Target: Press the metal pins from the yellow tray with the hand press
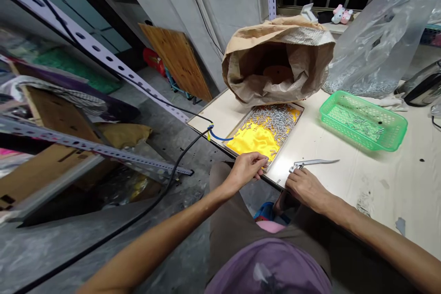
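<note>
Grey floor (pixel 186 248) and slanting perforated metal rails (pixel 124 72) fill much of the left of the frame, with a brown wooden board (pixel 177 55) leaning at upper left of centre. Our pale cream bench (pixel 344 186) takes up the right. On it, at upper centre, we see a large crumpled brown paper sack (pixel 280 91), its mouth turned toward us, and at upper right a tall translucent plastic bag (pixel 379 46). Just below the sack, at the centre, lies a shallow rectangular tray (pixel 288 135) lined with a glossy yellow sheet (pixel 253 140); many small slender silver metal pieces (pixel 280 120) heap along its top and right side. Our left hand (pixel 247 167) is at the tray's nearest corner, its grip narrow, thumb and forefinger drawn together; we cannot tell whether a piece sits between them. Our right hand (pixel 308 188) rests at the bench's edge, fingers curled at a silver metal tool with a long narrow lever (pixel 319 162); we cannot tell whether that grip is closed on it. Right of the tray we have an oblong green perforated plastic basket (pixel 365 141) with more thin silver pieces inside
</note>
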`<state>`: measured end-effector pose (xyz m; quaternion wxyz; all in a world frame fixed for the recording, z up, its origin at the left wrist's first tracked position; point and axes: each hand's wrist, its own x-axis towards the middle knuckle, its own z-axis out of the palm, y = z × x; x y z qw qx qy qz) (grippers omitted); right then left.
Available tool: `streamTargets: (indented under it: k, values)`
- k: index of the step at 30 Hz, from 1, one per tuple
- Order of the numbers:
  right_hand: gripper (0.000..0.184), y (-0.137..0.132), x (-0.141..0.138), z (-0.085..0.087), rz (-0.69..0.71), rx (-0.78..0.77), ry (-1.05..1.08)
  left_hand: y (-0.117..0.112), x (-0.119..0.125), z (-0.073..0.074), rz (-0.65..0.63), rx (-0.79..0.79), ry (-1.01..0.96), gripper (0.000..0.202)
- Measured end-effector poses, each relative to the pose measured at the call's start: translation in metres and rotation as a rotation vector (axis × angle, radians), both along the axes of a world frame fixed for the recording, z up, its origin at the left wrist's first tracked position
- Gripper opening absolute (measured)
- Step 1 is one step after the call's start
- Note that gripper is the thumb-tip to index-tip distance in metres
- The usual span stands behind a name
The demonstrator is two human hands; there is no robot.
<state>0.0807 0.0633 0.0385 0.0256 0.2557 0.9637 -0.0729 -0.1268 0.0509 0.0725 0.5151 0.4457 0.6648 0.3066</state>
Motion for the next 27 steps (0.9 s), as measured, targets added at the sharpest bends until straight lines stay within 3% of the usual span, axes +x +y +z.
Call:
streamTargets:
  k: [3,8,11,13,16,19,21,23,27]
  values:
    - [0.014,0.002,-0.004,0.005,0.022,-0.014,-0.007,-0.001,0.006,0.002,0.010,-0.008,-0.034,0.009]
    - [0.016,0.010,-0.032,0.004,0.221,-0.037,-0.075,0.003,0.015,0.004,0.039,0.002,-0.074,0.014]
    - [0.018,0.016,-0.034,-0.001,0.198,0.000,-0.029,0.002,0.017,0.007,0.038,-0.033,-0.102,0.019]
    - [0.022,0.026,-0.018,0.000,0.093,0.089,0.078,-0.001,0.020,0.009,0.018,-0.055,-0.138,0.020]
    - [0.030,0.054,0.029,0.017,-0.188,0.295,0.292,-0.005,0.033,0.007,-0.036,-0.105,-0.205,0.016]
    - [0.026,0.085,0.084,0.041,-0.509,0.450,0.346,-0.005,0.051,-0.007,-0.112,-0.179,-0.180,0.010]
    - [0.026,0.091,0.109,0.052,-0.655,0.490,0.306,-0.003,0.063,-0.019,-0.168,-0.219,-0.122,0.012]
    - [0.027,0.078,0.118,0.054,-0.671,0.407,0.284,-0.001,0.070,-0.028,-0.206,-0.252,-0.059,0.014]
    - [0.028,0.020,0.102,0.033,-0.471,-0.012,0.296,0.001,0.076,-0.037,-0.229,-0.331,0.025,0.016]
